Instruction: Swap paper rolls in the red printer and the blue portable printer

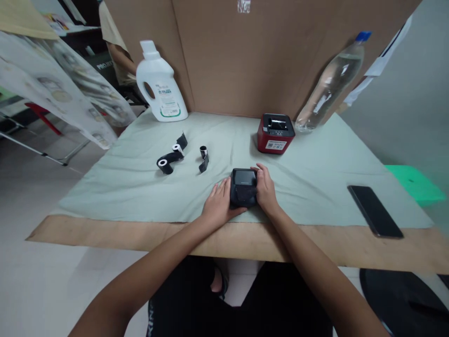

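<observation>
A small black boxy device (243,188) with a grey panel, which looks like a mini label printer, sits near the front of the cloth. My left hand (218,204) presses against its left side, thumb along the front edge. On its other side, my right hand (266,189) wraps the right edge, with fingertips at the far corner. Left of my hands lie two partly unrolled black rolls (164,164) with white cores and a smaller black strip roll (204,158). Behind the device stands a red and black cube-shaped machine (275,135) with a white label.
A white detergent bottle (163,86) stands back left, and a clear water bottle (326,89) leans against the cardboard panel (231,61). At right lies a black phone (375,211) across the cloth's front edge. A green stool (414,183) is beyond. Another person (117,47) is behind left.
</observation>
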`<action>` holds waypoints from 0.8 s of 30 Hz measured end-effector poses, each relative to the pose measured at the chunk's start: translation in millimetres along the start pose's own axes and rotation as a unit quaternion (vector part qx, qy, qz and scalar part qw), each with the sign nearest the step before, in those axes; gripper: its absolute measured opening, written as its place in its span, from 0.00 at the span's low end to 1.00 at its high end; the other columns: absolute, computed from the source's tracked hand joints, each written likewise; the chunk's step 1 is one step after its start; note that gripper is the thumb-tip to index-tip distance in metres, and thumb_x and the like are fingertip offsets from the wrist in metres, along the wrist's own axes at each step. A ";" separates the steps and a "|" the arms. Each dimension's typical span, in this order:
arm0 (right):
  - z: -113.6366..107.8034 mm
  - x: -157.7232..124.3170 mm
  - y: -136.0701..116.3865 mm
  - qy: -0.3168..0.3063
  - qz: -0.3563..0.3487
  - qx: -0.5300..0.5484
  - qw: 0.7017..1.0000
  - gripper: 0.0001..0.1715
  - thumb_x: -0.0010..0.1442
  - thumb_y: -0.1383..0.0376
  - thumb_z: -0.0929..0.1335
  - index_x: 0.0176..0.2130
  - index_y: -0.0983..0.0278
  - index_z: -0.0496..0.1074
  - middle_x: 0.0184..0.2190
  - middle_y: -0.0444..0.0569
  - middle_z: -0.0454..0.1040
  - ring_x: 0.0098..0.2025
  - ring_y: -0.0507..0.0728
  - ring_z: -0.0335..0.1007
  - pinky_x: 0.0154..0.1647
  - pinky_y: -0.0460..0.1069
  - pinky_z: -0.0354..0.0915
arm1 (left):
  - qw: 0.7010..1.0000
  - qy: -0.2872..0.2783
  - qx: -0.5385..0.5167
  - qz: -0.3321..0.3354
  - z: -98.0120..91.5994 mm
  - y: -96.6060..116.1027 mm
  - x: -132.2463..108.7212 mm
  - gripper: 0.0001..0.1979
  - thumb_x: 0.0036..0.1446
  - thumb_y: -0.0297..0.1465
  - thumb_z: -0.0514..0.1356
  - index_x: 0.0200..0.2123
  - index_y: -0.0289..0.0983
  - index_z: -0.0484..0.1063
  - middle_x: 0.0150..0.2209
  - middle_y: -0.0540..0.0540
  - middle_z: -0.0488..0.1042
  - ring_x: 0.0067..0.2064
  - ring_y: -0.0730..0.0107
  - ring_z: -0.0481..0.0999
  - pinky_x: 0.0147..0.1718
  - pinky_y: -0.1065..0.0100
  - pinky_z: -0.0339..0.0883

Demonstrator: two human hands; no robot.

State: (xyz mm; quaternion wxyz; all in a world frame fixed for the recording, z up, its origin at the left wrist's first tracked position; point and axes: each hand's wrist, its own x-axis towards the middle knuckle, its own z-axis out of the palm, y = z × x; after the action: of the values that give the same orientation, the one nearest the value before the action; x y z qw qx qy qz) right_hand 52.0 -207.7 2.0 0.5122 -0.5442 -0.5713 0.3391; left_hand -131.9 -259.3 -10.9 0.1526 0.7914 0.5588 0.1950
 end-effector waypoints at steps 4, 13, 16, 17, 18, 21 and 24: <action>-2.8 0.3 0.4 -0.006 -0.012 -0.015 1.000 0.35 0.72 0.41 0.57 0.60 0.61 0.70 0.56 0.58 0.81 0.57 0.66 0.76 0.64 0.62 0.66 | 1.000 0.003 0.010 0.000 1.7 -0.2 -3.3 0.57 0.58 0.51 0.71 0.76 0.30 0.45 0.75 0.22 0.57 0.77 0.40 0.59 0.76 0.41 0.52; -3.4 -0.3 0.9 -0.008 -0.005 -0.012 1.000 0.34 0.71 0.42 0.58 0.57 0.62 0.71 0.52 0.59 0.81 0.54 0.68 0.76 0.61 0.63 0.68 | 1.000 -0.008 0.013 -0.003 1.1 1.9 -7.8 0.56 0.59 0.50 0.70 0.76 0.29 0.44 0.76 0.24 0.57 0.77 0.41 0.58 0.76 0.40 0.51; -3.2 -1.8 2.3 -0.007 -0.007 -0.006 1.000 0.32 0.71 0.42 0.58 0.56 0.61 0.72 0.51 0.57 0.81 0.54 0.66 0.76 0.61 0.63 0.68 | 1.000 -0.006 0.018 0.001 1.0 2.0 -9.1 0.56 0.59 0.51 0.70 0.76 0.29 0.45 0.75 0.22 0.56 0.77 0.40 0.58 0.76 0.40 0.51; -3.0 -2.4 2.8 -0.006 -0.008 -0.005 1.000 0.31 0.72 0.42 0.59 0.56 0.60 0.72 0.52 0.57 0.81 0.54 0.66 0.75 0.62 0.63 0.68 | 1.000 -0.003 0.019 0.004 1.4 1.9 -9.6 0.56 0.59 0.52 0.69 0.76 0.29 0.44 0.75 0.22 0.56 0.77 0.40 0.58 0.75 0.40 0.52; -2.8 -2.9 3.2 -0.004 -0.009 -0.006 1.000 0.30 0.72 0.42 0.59 0.55 0.60 0.72 0.52 0.57 0.80 0.55 0.66 0.75 0.62 0.63 0.67 | 1.000 0.000 0.020 0.006 1.9 1.7 -10.2 0.56 0.59 0.52 0.69 0.76 0.30 0.44 0.75 0.23 0.57 0.77 0.40 0.58 0.75 0.40 0.52; -2.3 -3.7 4.1 0.000 -0.013 -0.008 1.000 0.31 0.71 0.42 0.59 0.55 0.60 0.72 0.53 0.58 0.80 0.56 0.67 0.74 0.62 0.64 0.67 | 1.000 0.004 0.021 0.009 4.2 0.4 -11.4 0.56 0.60 0.52 0.68 0.76 0.31 0.43 0.75 0.24 0.57 0.77 0.40 0.58 0.75 0.40 0.51; -2.1 -3.3 5.0 -0.005 -0.014 -0.005 1.000 0.30 0.71 0.42 0.59 0.54 0.59 0.72 0.53 0.58 0.79 0.55 0.66 0.74 0.62 0.64 0.67 | 1.000 0.011 0.022 0.012 6.9 -1.6 -11.8 0.56 0.61 0.53 0.67 0.77 0.32 0.42 0.76 0.24 0.57 0.78 0.40 0.57 0.75 0.39 0.51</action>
State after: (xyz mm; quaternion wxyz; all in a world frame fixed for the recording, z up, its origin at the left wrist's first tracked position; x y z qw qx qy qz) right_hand 55.0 -210.4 -2.9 0.5115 -0.5375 -0.5827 0.3316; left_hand -133.3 -270.1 -19.3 0.1268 0.7992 0.5547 0.1936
